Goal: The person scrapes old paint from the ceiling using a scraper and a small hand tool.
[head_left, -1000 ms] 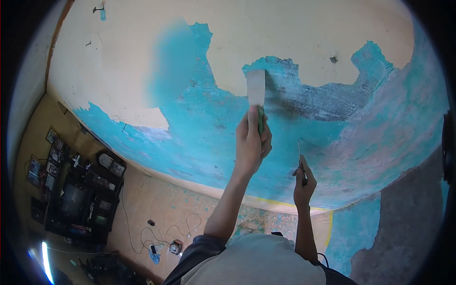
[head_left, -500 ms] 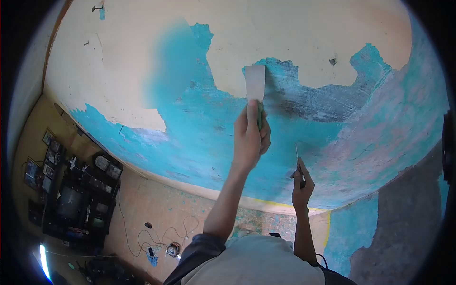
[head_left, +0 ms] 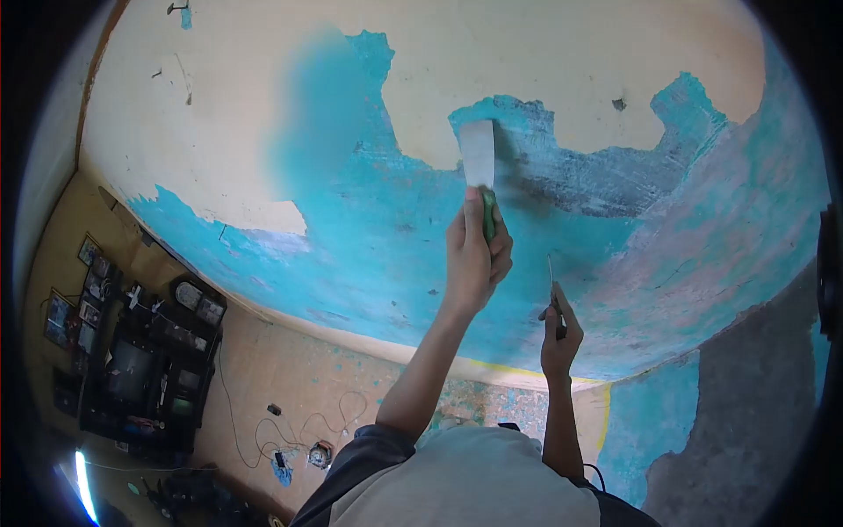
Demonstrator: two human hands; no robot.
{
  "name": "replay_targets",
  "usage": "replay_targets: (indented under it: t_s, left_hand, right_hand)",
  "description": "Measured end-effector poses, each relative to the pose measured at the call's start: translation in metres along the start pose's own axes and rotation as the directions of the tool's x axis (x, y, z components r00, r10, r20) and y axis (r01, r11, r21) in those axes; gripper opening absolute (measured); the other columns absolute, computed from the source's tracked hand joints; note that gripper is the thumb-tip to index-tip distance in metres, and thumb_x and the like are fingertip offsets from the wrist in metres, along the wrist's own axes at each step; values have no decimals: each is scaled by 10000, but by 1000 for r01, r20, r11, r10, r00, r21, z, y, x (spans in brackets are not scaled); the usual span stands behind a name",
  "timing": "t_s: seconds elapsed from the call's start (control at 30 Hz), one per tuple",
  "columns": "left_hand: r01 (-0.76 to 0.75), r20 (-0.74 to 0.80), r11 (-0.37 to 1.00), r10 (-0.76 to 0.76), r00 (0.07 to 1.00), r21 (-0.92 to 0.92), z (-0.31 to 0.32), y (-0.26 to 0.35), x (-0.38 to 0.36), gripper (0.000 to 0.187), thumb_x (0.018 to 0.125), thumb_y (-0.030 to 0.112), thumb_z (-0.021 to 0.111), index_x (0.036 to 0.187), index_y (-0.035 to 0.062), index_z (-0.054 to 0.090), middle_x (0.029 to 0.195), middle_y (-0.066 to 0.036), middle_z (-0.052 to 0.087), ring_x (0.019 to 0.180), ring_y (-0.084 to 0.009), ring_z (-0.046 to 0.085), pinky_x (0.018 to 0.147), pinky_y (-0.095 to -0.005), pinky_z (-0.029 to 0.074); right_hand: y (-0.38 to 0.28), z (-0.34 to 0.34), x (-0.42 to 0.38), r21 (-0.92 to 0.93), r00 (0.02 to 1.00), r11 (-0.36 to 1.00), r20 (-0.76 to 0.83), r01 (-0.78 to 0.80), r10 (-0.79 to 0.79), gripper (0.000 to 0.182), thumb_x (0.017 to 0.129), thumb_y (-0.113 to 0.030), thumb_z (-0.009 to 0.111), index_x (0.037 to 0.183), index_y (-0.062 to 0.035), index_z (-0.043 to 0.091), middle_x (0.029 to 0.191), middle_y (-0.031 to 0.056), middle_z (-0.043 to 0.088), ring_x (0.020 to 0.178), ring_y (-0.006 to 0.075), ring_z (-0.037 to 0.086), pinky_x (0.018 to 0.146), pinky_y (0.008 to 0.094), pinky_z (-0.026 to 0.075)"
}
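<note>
My left hand [head_left: 474, 255] grips a putty knife [head_left: 479, 154] by its green handle, thumb laid along it toward the blade. The broad pale blade points up the wall, its tip just below the upper edge of a bare turquoise patch [head_left: 505, 107]. Around that patch, cream paint [head_left: 474, 53] ends in a ragged edge. Lower and to the right, my right hand [head_left: 560, 342] is closed around a slim tool [head_left: 551, 272] with a narrow metal shaft or edge-on blade pointing upward; fingers mostly hide its dark grip, and I cannot tell its exact kind.
A dark shelf unit [head_left: 158, 360] with a television and framed pictures stands at the left. Cables [head_left: 259, 435] and a round metallic object [head_left: 320, 454] lie on the floor [head_left: 263, 369] among paint flakes. Grey plaster [head_left: 746, 395] shows at the right. Nails stick out of the wall.
The putty knife has moved slightly right and down from the cream paint's edge, and more of its green handle shows. My right hand stays nearly still. The view has shifted a little.
</note>
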State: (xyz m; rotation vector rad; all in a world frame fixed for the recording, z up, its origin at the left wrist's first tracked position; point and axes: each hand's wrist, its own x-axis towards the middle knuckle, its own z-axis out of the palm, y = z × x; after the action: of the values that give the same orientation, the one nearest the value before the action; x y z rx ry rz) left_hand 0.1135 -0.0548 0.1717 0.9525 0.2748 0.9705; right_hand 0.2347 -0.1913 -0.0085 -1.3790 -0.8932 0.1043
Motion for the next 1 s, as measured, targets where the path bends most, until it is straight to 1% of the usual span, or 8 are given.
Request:
replay_targets:
  t_s: [0.13, 0.23, 0.4, 0.47, 0.53, 0.63, 0.87, 1.0]
  left_hand:
    - [72, -69, 992, -79, 994, -102, -3, -32, -11, 492, 1097, 587, 419, 931, 132, 503, 604, 57, 344, 417, -40, 264, 340, -227, 181]
    - [-78, -56, 993, 74, 996, -89, 6, -7, 8, 487, 1103, 581, 408, 920, 137, 492, 603, 60, 333, 414, -44, 257, 336, -230, 189]
    - [-97, -28, 978, 94, 995, -184, 10, 6, 2, 479, 1107, 576, 396, 922, 140, 466, 612, 62, 311, 412, -37, 224, 323, -213, 172]
    - [80, -69, 965, -100, 993, -249, 10, -17, -15, 478, 1109, 577, 386, 920, 144, 459, 616, 65, 310, 415, -33, 225, 314, -211, 165]
    - [116, -51, 960, -133, 990, -255, 13, -18, -17, 477, 1111, 574, 378, 924, 145, 465, 615, 65, 312, 413, -33, 228, 308, -216, 158]
    - [37, -11, 977, -40, 999, -210, 16, 2, -6, 486, 1107, 585, 376, 926, 145, 475, 610, 60, 316, 405, -36, 212, 308, -217, 150]
    - [81, -41, 983, -89, 995, -167, -4, -23, -17, 496, 1103, 594, 375, 919, 145, 479, 597, 62, 309, 395, -33, 207, 305, -220, 141]
    - [-70, 2, 987, 71, 997, -146, 4, 51, 18, 487, 1114, 571, 375, 918, 138, 485, 595, 74, 315, 395, -33, 225, 298, -214, 152]
  right_hand:
    - [2, 2, 4, -13, 999, 999, -24, 37, -37, 409, 1047, 1, 571, 1446, -68, 636, 977, 46, 678, 763, 68, 558, 590, 219, 404]
    - [1, 1, 3, 1, 1000, 1000, -15, 5, -5, 404, 1050, -11, 574, 1445, -68, 637, 960, 37, 672, 751, 62, 543, 579, 216, 391]
    - [3, 1, 9, -24, 1000, 999, -17, 21, -21, 390, 1057, -28, 575, 1440, -60, 638, 955, 26, 662, 739, 47, 525, 558, 210, 370]
    - [12, 3, 10, -4, 999, 1000, -20, 27, -27, 384, 1059, -34, 572, 1437, -49, 637, 954, 23, 661, 737, 39, 522, 545, 206, 360]
    - [13, 3, 11, 5, 999, 1000, -17, 28, -28, 385, 1058, -34, 570, 1437, -44, 635, 965, 26, 667, 744, 46, 531, 556, 207, 374]
    - [9, 4, 12, 7, 999, 1000, -12, 30, -30, 387, 1058, -32, 563, 1439, -38, 632, 991, 37, 678, 762, 61, 550, 583, 209, 405]
    - [10, -3, 6, 6, 1000, 1000, 6, 0, 0, 396, 1053, -19, 555, 1442, -30, 625, 1088, 83, 701, 798, 85, 581, 655, 223, 463]
    - [5, -1, 6, 24, 998, 998, 14, -65, 65, 400, 1047, -18, 565, 1441, -32, 627, 1060, 76, 699, 796, 83, 581, 662, 222, 462]
